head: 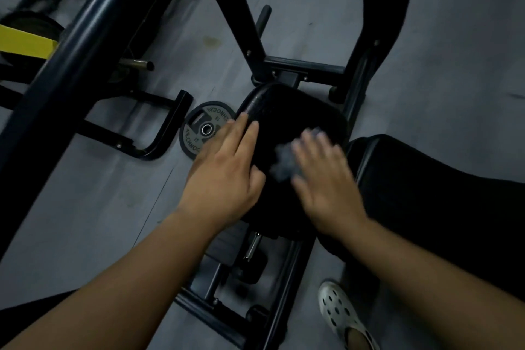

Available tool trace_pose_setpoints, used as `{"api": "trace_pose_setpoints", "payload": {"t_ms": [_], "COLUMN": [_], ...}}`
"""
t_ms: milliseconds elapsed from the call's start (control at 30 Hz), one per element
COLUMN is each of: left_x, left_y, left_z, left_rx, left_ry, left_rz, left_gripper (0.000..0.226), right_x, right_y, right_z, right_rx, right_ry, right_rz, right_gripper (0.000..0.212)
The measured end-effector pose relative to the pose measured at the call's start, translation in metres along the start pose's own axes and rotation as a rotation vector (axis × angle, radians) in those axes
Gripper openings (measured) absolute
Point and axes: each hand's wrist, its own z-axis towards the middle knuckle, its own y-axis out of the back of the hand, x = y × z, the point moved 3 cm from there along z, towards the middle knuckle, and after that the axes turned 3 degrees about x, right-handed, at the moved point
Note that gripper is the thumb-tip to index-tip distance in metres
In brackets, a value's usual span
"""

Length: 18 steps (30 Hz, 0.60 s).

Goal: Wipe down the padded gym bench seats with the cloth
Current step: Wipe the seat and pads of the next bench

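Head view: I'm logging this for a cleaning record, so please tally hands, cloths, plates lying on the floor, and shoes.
Hands: 2 (left hand, right hand)
Cloth: 1
Plate: 1
Shoe: 1
Total: 5

The light is dim over a smooth grey floor [85,207] with faint seams and a dull stain [211,42]. A thick black steel beam [85,28] crosses the upper left diagonally, above a black U-shaped floor foot [147,154]. A black weight plate [196,135] lies flat just beside that foot. A yellow part [25,42] and a chrome peg [136,64] show at the left.
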Motion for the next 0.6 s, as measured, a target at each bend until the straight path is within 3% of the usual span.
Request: {"api": "trace_pose_setpoints", "payload": {"t_ms": [100,133,233,300,467,600], "left_x": [-0.008,-0.008,-0.010,-0.014,-0.031,-0.036], "left_y": [-0.009,-0.012,-0.017,-0.020,-0.034,-0.036], "left_z": [0.002,0.003,0.006,0.008,0.010,0.009], "left_rx": [0.015,0.014,0.004,0.004,-0.005,-0.028], "left_ry": [-0.034,-0.044,-0.074,-0.119,-0.224,-0.207], "left_rz": [0.106,0.133,0.183,0.213,0.229,0.154], "left_gripper": [0.071,0.071,0.069,0.068,0.066,0.060], "right_x": [-0.008,0.006,0.039,0.020,-0.024,0.016], "right_y": [0.018,0.017,-0.001,-0.006,0.021,0.006], "right_z": [0.060,0.064,0.008,-0.031,0.050,0.023], "right_rx": [-0.063,-0.072,-0.008,0.024,-0.090,-0.077], "right_ry": [-0.341,-0.335,-0.037,0.039,-0.344,-0.104], "right_rz": [0.045,0.040,0.028,0.017,0.096,0.116], "right_gripper": [0.073,0.073,0.068,0.065,0.061,0.060]}}
